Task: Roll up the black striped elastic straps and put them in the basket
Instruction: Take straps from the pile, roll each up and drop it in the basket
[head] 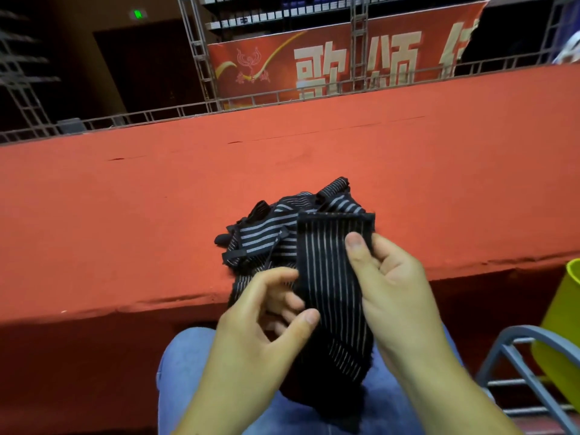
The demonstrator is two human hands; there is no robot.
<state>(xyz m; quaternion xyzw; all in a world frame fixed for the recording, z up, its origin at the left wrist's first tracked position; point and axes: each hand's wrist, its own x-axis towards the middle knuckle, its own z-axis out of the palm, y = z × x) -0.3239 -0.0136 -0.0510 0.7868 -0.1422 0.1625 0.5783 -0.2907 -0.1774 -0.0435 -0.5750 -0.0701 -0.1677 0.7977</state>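
1. The right hand [392,277] is gripping a black elastic strap with thin pale stripes [329,277] near its far end; the thumb is pressing on the front and the other fingers are lying behind it.
2. The left hand [266,312] is pinching the same strap at its left edge, with curled fingers under the cloth and the thumb on top.
3. This strap is hanging flat and unrolled between the hands, and its near end is trailing down onto the person's blue-jeaned lap [194,365]. No turn of a roll is showing, so the rolling seems only to be starting.
4. A loose heap of black striped elastic straps [270,233] is lying tangled on the red cloth-covered surface [125,215], just beyond the hands. None of them is looking rolled.
5. A yellow-green plastic basket [565,324] is standing at the right edge, well apart from the heap, beside a grey metal frame [514,365]. Its inside is hidden, so whether any rolls are already lying there cannot be told.
6. Judging by this, most of the work is still waiting: rolling this strap, dropping it in, then working through the heap.
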